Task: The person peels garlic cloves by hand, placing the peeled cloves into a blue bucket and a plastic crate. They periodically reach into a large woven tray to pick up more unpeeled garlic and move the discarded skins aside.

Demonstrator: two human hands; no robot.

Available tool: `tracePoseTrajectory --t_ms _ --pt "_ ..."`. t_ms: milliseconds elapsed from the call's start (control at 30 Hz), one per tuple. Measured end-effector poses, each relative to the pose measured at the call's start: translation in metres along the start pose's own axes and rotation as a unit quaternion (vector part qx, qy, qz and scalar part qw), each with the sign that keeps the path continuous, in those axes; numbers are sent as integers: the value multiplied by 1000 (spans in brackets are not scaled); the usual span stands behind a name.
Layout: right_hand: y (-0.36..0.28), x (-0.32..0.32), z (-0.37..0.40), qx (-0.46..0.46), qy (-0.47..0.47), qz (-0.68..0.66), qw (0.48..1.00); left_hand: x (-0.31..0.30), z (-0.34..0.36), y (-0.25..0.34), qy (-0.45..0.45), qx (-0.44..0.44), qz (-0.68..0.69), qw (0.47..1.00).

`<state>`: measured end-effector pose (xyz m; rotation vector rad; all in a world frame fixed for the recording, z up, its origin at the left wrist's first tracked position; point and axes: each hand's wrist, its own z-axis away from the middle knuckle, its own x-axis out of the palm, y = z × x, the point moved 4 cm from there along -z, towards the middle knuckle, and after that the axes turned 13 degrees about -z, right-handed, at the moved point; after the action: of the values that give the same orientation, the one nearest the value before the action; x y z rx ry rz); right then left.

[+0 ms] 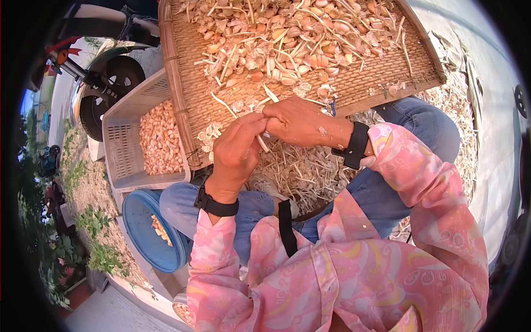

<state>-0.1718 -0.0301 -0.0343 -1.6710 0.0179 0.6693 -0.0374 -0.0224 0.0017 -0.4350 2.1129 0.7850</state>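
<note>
Woven bamboo forms the one flat tray [176, 94] that I see resting across the person's knees, and a single heap of garlic cloves, husks and cut stems [287, 39] covers its far part. Two hands meet at the tray's near edge. The left hand [235, 149] has its fingers curled together around a pale garlic stalk [262, 143], and the right hand [298, 120] pinches the same stalk from the other side, so both are clamped on it and touching each other. I can only see a short piece of the stalk between the fingers. Each wrist carries one black band, two in all: one on the left [214, 206] and one on the right [354, 145], below pink patterned sleeves.

Beside the tray, on the left, stands one pale plastic crate [119, 138] holding a layer of peeled cloves [160, 138]. Just below it sits one blue basin [141, 221] with a few cloves inside. One scooter wheel [110, 83] shows behind the crate. A litter of dry stems [310, 171] lies under the hands, between the two denim-clad legs.
</note>
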Motion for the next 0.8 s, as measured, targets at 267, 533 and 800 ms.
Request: tracePoseTrajectory --t_ms 267,533,800 --pt "13 -11 -3 -1 25 -233 972 -2 12 -8 114 -216 326 913" --pt "-4 11 -3 145 -96 -437 882 4 30 2 100 -337 538 766" --pt "14 13 9 -43 -59 33 997 -154 151 -55 326 -444 197 811"
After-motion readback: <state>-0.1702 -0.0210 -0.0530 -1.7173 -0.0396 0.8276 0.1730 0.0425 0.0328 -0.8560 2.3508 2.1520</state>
